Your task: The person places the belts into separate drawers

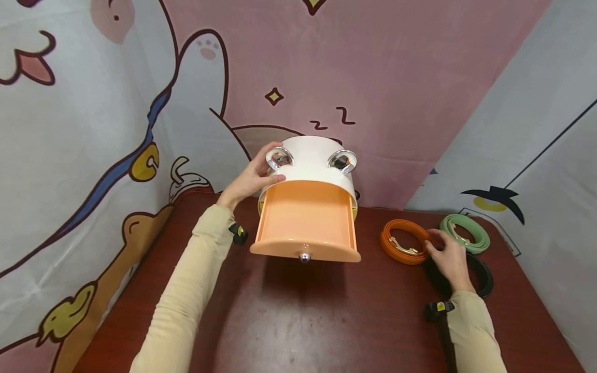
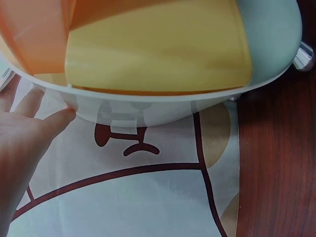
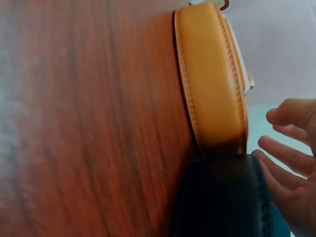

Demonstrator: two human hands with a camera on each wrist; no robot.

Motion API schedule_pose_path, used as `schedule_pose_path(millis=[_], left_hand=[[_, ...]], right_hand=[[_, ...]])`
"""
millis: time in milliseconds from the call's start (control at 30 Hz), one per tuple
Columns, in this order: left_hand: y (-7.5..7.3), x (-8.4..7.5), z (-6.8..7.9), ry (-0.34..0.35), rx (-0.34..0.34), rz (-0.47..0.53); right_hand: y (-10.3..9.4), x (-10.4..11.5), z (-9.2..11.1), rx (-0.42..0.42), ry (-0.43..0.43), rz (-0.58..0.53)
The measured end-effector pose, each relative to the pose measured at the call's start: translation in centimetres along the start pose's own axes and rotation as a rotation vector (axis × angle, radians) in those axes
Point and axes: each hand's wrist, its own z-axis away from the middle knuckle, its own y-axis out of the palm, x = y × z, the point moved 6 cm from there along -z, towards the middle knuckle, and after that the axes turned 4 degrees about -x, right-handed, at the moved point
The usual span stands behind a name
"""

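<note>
A white drawer box [image 1: 310,150] with two shiny round eyes stands at the back of the table. Its orange drawer [image 1: 305,215] with a silver knob is pulled out toward me. My left hand [image 1: 254,173] rests on the box's left side, thumb on the front and fingers beside the eye. On the right, my right hand [image 1: 450,256] hovers over a coiled black belt [image 1: 485,274], fingertips near the coiled orange belt [image 1: 386,243]. The right wrist view shows those fingers loosely bent with nothing between them, close to the black belt's edge.
A coiled green belt [image 1: 482,243] lies behind the black one, toward the table's back right. The dark red wooden table [image 1: 298,321] runs up to a printed cloth backdrop [image 1: 382,77] behind the box and at both sides.
</note>
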Motion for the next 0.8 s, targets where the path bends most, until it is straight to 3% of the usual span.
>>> schedule_pose_path(millis=[433, 667, 800], left_hand=[[0.2, 0.2, -0.1, 0.004, 0.01, 0.019], [0.1, 0.1, 0.0, 0.022, 0.007, 0.023], [0.1, 0.1, -0.1, 0.003, 0.0, 0.02]], right_hand=[[1.8, -1.2, -2.0, 0.105, 0.006, -0.049], [2.6, -1.7, -2.9, 0.071, 0.176, -0.061], [2.8, -1.9, -3.3, 0.111, 0.205, -0.063]])
